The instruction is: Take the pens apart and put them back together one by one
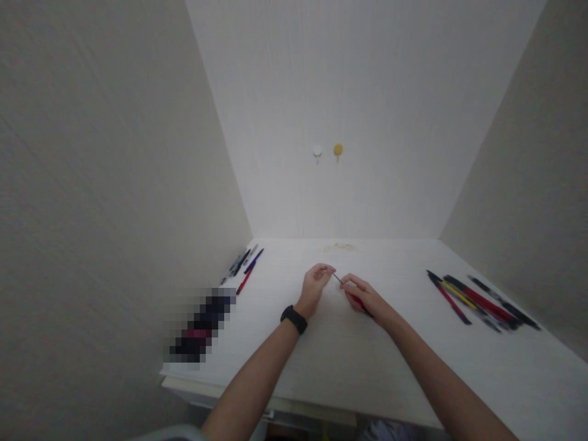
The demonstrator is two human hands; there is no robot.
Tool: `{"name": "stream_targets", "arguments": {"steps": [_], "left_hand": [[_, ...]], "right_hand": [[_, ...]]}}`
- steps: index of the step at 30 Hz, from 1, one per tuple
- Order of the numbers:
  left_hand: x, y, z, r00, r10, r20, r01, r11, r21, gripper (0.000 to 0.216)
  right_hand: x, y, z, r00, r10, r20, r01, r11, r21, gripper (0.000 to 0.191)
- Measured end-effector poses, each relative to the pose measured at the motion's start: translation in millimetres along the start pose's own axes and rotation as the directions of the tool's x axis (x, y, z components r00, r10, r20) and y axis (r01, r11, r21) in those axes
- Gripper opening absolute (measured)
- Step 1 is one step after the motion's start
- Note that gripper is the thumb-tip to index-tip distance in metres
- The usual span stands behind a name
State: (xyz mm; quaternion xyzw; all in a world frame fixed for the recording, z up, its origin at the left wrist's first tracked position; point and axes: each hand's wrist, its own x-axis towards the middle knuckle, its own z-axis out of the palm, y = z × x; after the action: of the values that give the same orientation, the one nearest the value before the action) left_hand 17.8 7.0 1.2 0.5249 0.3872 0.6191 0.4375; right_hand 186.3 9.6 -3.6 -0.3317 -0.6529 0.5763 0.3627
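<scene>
The right hand (362, 295) is gripping a red pen (357, 299), which is slanting back beneath its palm. A thin rod (337, 278) is bridging the gap to the left hand (315, 285), whose fingers are curling narrowly; whether they are pinching it, I cannot tell. Loose pens (478, 300) are lying well outside both hands.

And up on the pale back wall (367, 92), two little round hooks: a white hook (317, 149) on the left, a yellow hook (339, 149) just beside it, both tips pointing down! Grey walls flank them, the left wall (114, 184) and the right wall (528, 153). Down to the white counter (349, 361), and there's a brownish smudge (343, 247) near its back edge! Below the front, a patterned bundle (386, 430), too dim to name; bottom left, a curved grey rim (179, 432).
</scene>
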Motion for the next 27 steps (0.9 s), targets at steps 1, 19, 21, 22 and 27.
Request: {"name": "stream_targets", "arguments": {"steps": [1, 19, 21, 22, 27], "left_hand": [[-0.1, 0.3, 0.1, 1.000, -0.001, 0.000, 0.001, 1.000, -0.002, 0.028], [-2.0, 2.3, 0.1, 1.000, -0.005, -0.009, 0.005, 1.000, -0.011, 0.030], [-2.1, 3.1, 0.8, 1.000, -0.013, -0.014, 0.013, 1.000, -0.020, 0.031], [-2.0, 3.0, 1.0, 1.000, -0.014, -0.016, 0.014, 1.000, -0.026, 0.031], [-0.7, -0.7, -0.7, 1.000, -0.003, -0.022, 0.001, 0.997, -0.083, 0.028]], "right_hand": [[0.2, 0.4, -0.2, 1.000, 0.001, 0.001, -0.001, 1.000, -0.002, 0.025], [-0.4, -2.0, 0.1, 1.000, 0.008, 0.011, -0.008, 1.000, 0.021, 0.023], [-0.5, -2.7, 0.2, 1.000, 0.008, 0.012, -0.008, 1.000, 0.017, 0.023], [-0.4, -2.6, 0.3, 1.000, 0.005, 0.010, -0.006, 1.000, 0.016, 0.023], [0.4, 0.2, -0.1, 1.000, -0.004, 0.006, 0.004, 1.000, 0.017, 0.023]]}}
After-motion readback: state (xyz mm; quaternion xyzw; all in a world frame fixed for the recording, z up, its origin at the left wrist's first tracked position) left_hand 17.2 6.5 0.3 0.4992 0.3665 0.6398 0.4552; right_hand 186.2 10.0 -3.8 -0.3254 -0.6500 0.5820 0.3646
